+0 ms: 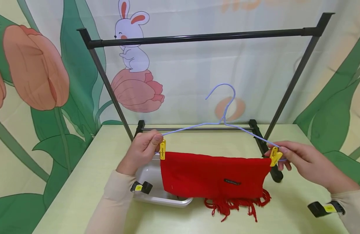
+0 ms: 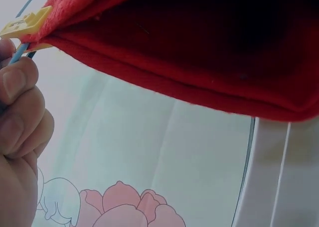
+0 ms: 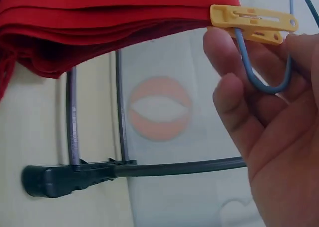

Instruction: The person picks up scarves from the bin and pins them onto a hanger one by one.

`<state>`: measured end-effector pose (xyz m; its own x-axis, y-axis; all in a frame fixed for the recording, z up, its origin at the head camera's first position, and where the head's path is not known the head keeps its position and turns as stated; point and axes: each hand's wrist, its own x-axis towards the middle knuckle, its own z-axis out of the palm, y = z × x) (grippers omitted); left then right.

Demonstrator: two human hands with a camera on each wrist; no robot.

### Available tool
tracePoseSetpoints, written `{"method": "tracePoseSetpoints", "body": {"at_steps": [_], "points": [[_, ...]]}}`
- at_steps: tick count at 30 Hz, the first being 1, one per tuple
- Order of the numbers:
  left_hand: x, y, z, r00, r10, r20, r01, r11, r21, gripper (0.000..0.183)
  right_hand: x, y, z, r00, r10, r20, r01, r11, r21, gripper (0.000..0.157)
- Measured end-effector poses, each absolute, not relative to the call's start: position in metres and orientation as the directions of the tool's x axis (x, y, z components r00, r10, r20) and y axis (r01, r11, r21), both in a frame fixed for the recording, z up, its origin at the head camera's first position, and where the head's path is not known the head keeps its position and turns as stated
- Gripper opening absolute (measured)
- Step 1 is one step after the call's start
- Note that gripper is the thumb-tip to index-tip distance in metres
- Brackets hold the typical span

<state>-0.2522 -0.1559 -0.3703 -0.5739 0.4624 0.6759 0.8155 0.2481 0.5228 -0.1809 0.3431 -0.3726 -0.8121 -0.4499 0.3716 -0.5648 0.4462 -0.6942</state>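
Both hands hold up a light blue wire hanger (image 1: 194, 125) by its two ends, its hook pointing up. From it hangs a folded red scarf (image 1: 209, 175) with a fringe at its lower right. A yellow clothespin (image 1: 163, 149) clips the scarf's left corner, and another yellow clothespin (image 1: 275, 156) the right one. My left hand (image 1: 143, 151) grips the hanger's left end beside the clothespin. With thumb and fingers my right hand (image 1: 305, 162) pinches the right end next to the other clothespin; in the right wrist view the hanger's bent end (image 3: 269, 90) lies against those fingers.
A black rack stands behind, with a top bar (image 1: 197, 37) above the hanger and a foot (image 1: 276, 174) near the right hand. Under the scarf's left part, a white tray (image 1: 168, 201) sits on the pale table (image 1: 89, 195). A printed curtain (image 1: 182, 71) hangs at the back.
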Motion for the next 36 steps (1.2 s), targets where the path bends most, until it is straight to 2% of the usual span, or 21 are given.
{"method": "tracePoseSetpoints", "body": {"at_steps": [5,10,16,21,25,28,33,36], "points": [[-0.254,-0.157,-0.369,-0.570,0.496,0.655,0.820,0.286,0.496,0.030,-0.173,0.338,-0.384,-0.809,-0.402,0.429,-0.580,0.423,-0.696,0.041],[-0.256,-0.159,-0.366,-0.583,0.536,0.611,0.812,0.367,0.454,0.018,-0.167,0.328,-0.394,-0.822,-0.285,0.494,-0.569,0.464,-0.679,0.034],[-0.255,-0.163,-0.355,-0.651,0.554,0.519,0.759,0.449,0.472,0.014,-0.161,0.307,-0.396,-0.797,-0.079,0.599,-0.552,0.497,-0.669,0.023],[-0.258,-0.173,-0.351,-0.735,0.509,0.448,0.677,0.517,0.524,0.011,-0.157,0.302,-0.395,-0.798,0.034,0.602,-0.513,0.487,-0.707,0.021],[-0.270,-0.190,-0.348,-0.823,0.375,0.426,0.564,0.628,0.537,0.019,-0.153,0.303,-0.392,-0.806,0.121,0.579,-0.461,0.483,-0.744,0.021],[-0.283,-0.207,-0.347,-0.883,0.200,0.425,0.426,0.722,0.545,0.025,-0.150,0.307,-0.389,-0.802,0.156,0.577,-0.442,0.496,-0.747,0.021],[-0.306,-0.237,-0.348,-0.877,-0.113,0.467,0.213,0.780,0.589,0.030,-0.146,0.316,-0.385,-0.787,0.218,0.577,-0.419,0.499,-0.759,0.022],[-0.316,-0.250,-0.349,-0.875,-0.223,0.429,0.125,0.753,0.646,0.038,-0.145,0.321,-0.382,-0.778,0.262,0.571,-0.399,0.495,-0.771,0.022]]}}
